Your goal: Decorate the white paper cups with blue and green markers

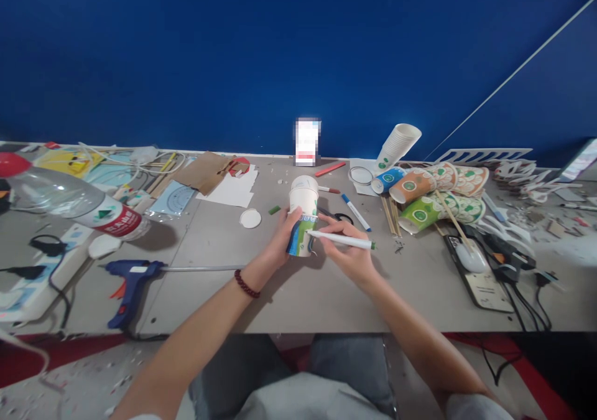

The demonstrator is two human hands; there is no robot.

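My left hand (280,233) is wrapped round a paper cup (304,230) with a blue and green lower part and a white upper part. The cup leans toward me over the middle of the table. In my right hand (349,255) is a white marker pen (347,240) with a green end, its tip at the cup's coloured side. Whether the tip touches the paper I cannot tell. Beyond the hands lie a blue-and-white marker (356,213), a red marker (330,169) and black-handled scissors (342,217), partly hidden. A white paper disc (250,218) rests left of the cup.
At left are a blue glue gun (135,289), a power strip (46,277) and a large water bottle (88,202). Patterned paper cups (424,218), stacked white cups (396,146) and wooden sticks (390,216) lie at right. A phone (307,141) stands against the blue wall.
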